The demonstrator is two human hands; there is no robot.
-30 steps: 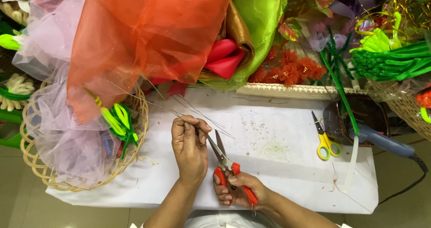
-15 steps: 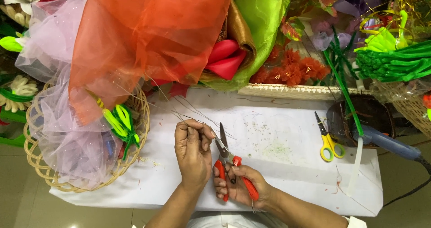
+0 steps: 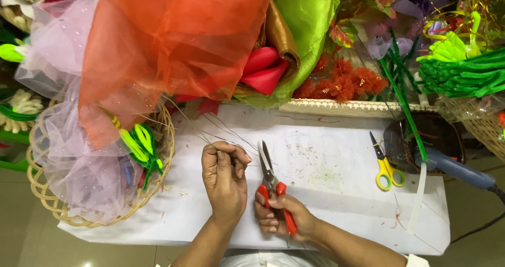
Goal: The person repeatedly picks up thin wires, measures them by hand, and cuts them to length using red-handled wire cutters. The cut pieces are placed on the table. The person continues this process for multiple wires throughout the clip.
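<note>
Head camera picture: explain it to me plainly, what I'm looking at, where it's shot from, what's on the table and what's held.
There is no machine here, only a person's two bare hands, filmed from a camera on their head looking down. The left hand pinches a bundle of thin wires. The right hand holds red-handled cutters, blades pointing away from the body. Both work over a white table. On it lie yellow scissors and, at the right edge, a blue glue gun. A wicker basket of pale netting sits on the left, with orange fabric and green stems piled behind.
</note>
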